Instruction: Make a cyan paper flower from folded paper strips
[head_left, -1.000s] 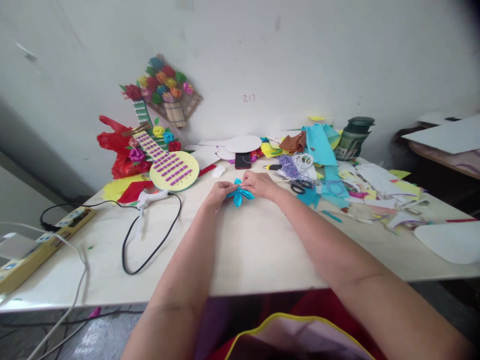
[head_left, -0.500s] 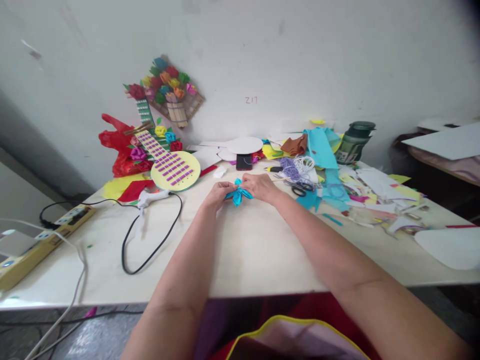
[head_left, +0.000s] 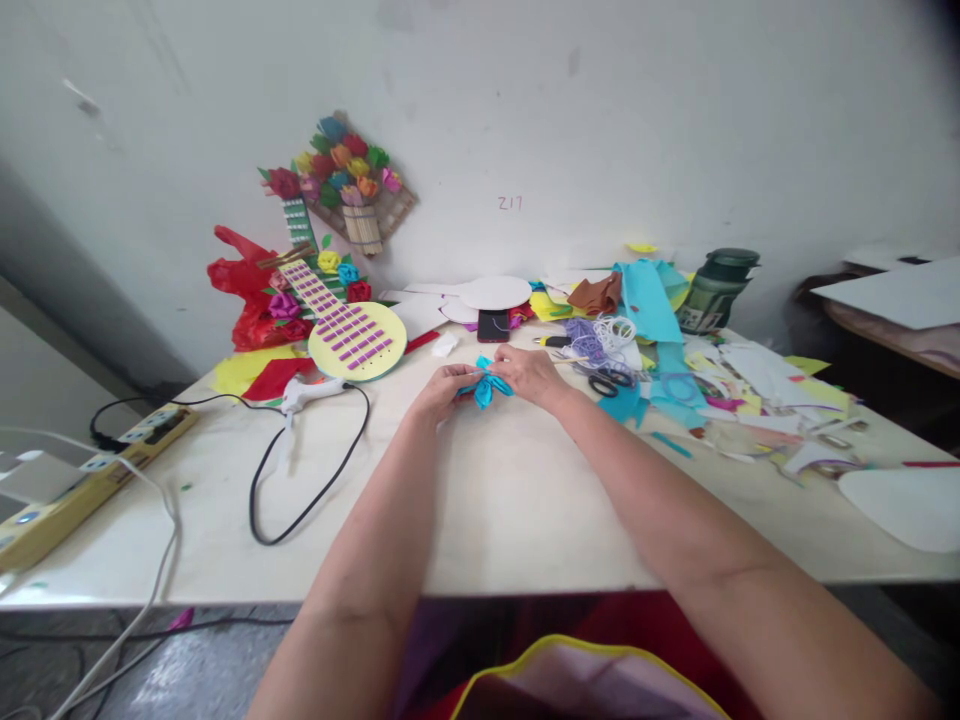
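Observation:
Between my two hands is a blue paper flower (head_left: 484,388) with several spread petals, just above the table (head_left: 517,500). My left hand (head_left: 444,390) is closed, its thumb and fingers pinching the flower's left petal. From the right, my right hand (head_left: 529,374) is closed on the flower near its middle and right petals; the fingertips partly cover it. A thin pale stick (head_left: 564,361) shows just beyond my right hand. Black-handled scissors (head_left: 604,384) lie to the right of that hand, and a phone (head_left: 493,326) lies behind the flower.
A white glue gun (head_left: 306,394) with a looping black cord lies left, near a power strip (head_left: 97,480). Behind it rests a yellow paper guitar (head_left: 358,342). Purple yarn (head_left: 589,340), blue paper (head_left: 651,300), scraps (head_left: 750,390) and a green bottle (head_left: 718,290) occupy the right.
The whole view has shifted slightly, so things appear a little further right. Both hands keep hold of the blue paper flower, with only slight finger movement.

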